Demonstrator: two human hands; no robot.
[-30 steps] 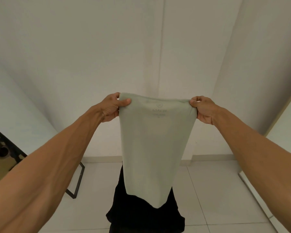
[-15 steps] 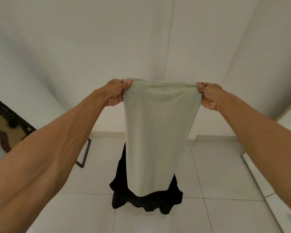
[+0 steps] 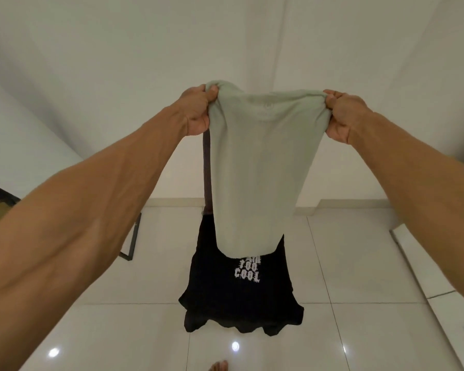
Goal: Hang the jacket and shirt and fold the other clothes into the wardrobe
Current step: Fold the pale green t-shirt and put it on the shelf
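Observation:
A pale green garment (image 3: 260, 167) hangs in front of me, held up by its top edge. My left hand (image 3: 197, 111) grips its top left corner and my right hand (image 3: 343, 116) grips its top right corner, both arms stretched forward. Behind and below it lies a black T-shirt (image 3: 239, 298) with white lettering, spread on the floor tiles. A dark brownish strip of cloth (image 3: 206, 170) shows along the green garment's left edge; I cannot tell what it belongs to.
White walls meet in a corner straight ahead. A black metal frame (image 3: 133, 239) stands on the floor at the left. A white panel edge (image 3: 426, 277) runs along the right. A bare foot (image 3: 220, 366) shows at the bottom.
The view has tilted downward, showing more floor and the black T-shirt's lettering. The green garment's top edge is now bunched in both hands and sags between them.

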